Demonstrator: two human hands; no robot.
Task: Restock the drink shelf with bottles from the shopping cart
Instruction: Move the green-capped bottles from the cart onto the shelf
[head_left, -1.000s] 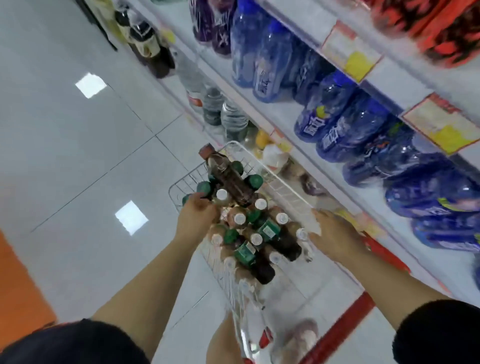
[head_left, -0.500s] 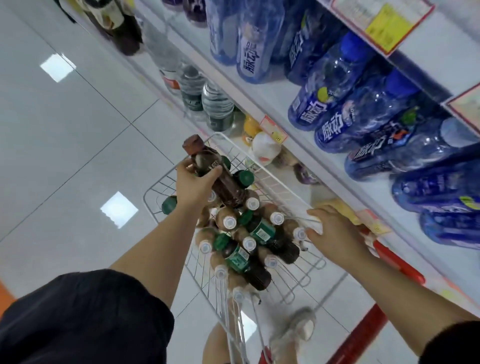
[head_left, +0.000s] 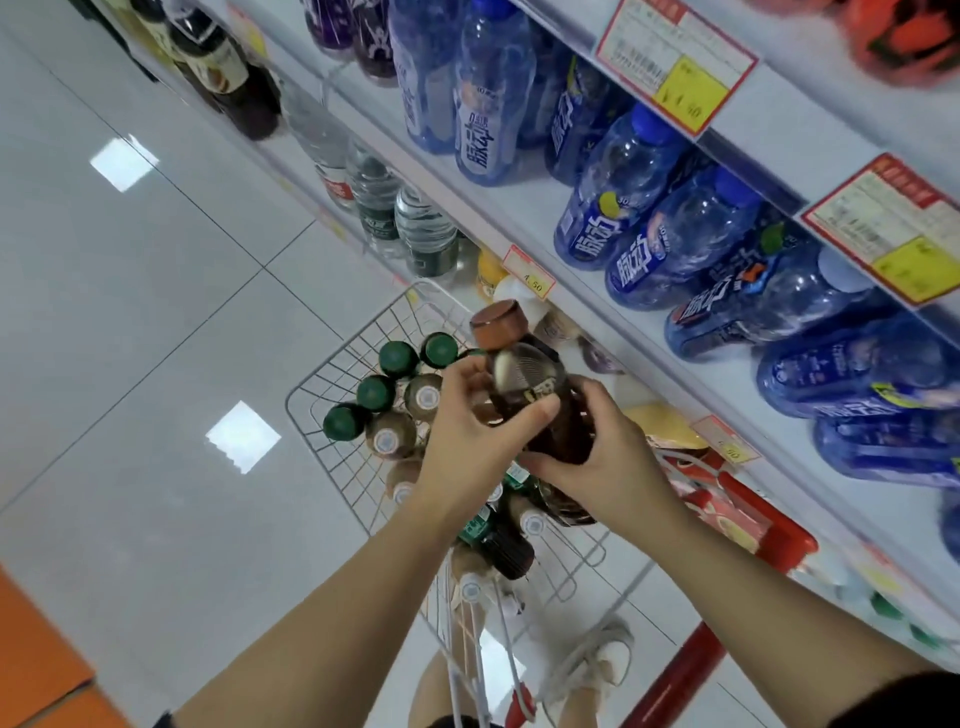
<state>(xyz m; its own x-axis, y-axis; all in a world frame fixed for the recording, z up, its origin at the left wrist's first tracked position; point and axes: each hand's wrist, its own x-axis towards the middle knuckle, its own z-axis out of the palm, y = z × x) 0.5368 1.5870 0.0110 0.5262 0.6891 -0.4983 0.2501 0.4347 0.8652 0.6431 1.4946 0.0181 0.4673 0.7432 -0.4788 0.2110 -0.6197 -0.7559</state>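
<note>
Holds a brown-capped bottle (head_left: 530, 400) (tilted, cap upward) above the shopping cart (head_left: 311, 395), beside the shelf (head_left: 524, 208); wraps left hand (head_left: 467, 441) fingers (head_left: 470, 376) round its shoulder, cups the right hand (head_left: 608, 467) lower down, seemingly round the base.

Bright, floor (head_left: 156, 322) glare, perhaps soft edges

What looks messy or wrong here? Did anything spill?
Nothing looks spilled or broken. One untidy bit: in the shopping cart, a dark bottle with a green label lies on its side across the upright ones. The brown-capped bottle is tilted only because the left hand and right hand hold it.
</note>
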